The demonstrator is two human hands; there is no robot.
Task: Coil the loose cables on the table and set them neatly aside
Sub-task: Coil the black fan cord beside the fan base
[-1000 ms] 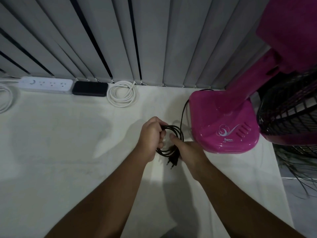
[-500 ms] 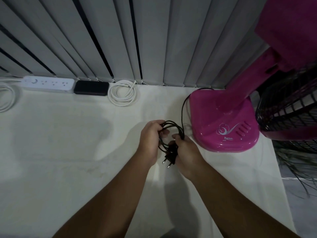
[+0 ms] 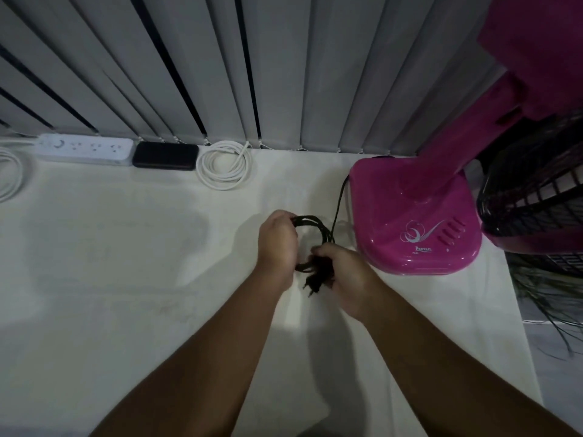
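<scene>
While the left hand [image 3: 277, 244] clutched the far side of the black cable coil [image 3: 312, 234], the right hand [image 3: 342, 272] pinched its near side and the blurred plug [image 3: 315, 280] — both grips clenched on it. The coil hung above the bench [image 3: 126, 279], just left of the pink fan base [image 3: 416, 225], its cord running to that base. Farther left of the fan — a white cable coil [image 3: 224, 167], a black box [image 3: 164, 155] and a power strip [image 3: 85, 148] lined the blinds [image 3: 252, 64].

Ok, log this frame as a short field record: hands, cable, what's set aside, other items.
left hand: grips black coil's upper loops
right hand: grip on coil's lower end, by the plug
cable run: leads to pink fan base
set aside: white coil by the blinds
other: power strip, black box
</scene>
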